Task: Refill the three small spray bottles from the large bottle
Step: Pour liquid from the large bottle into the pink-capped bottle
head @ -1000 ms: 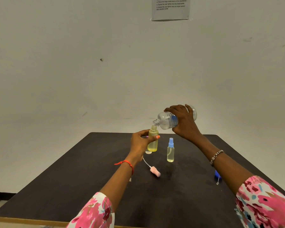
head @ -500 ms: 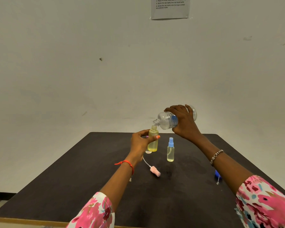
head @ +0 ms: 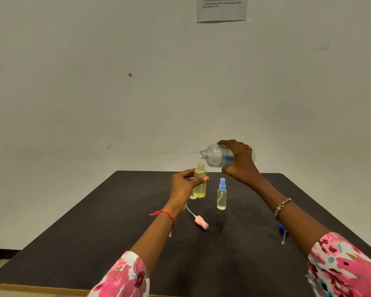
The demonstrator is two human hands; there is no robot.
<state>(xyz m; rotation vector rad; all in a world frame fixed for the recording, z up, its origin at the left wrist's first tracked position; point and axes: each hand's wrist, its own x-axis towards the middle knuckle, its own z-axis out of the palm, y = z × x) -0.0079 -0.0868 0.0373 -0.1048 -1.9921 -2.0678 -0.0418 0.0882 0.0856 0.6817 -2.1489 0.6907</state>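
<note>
My left hand [head: 183,187] grips a small open bottle [head: 200,181] full of yellow liquid, standing on the dark table [head: 116,243]. My right hand [head: 239,161] holds the large clear bottle [head: 216,155] almost level above it, its open neck pointing left and lifted clear of the small bottle's mouth. To the right stands a small spray bottle with a blue cap [head: 221,195], partly filled. A pink spray head with its tube [head: 200,221] lies on the table in front of them.
A blue spray head [head: 282,228] with its tube lies on the table, partly hidden behind my right forearm. A small pale cap [head: 193,197] sits by the yellow bottle's base. A printed sheet [head: 222,8] hangs on the wall behind.
My right hand has raised the large bottle and tipped its neck up, away from the small bottle's mouth. My left hand still holds the small bottle in place.
</note>
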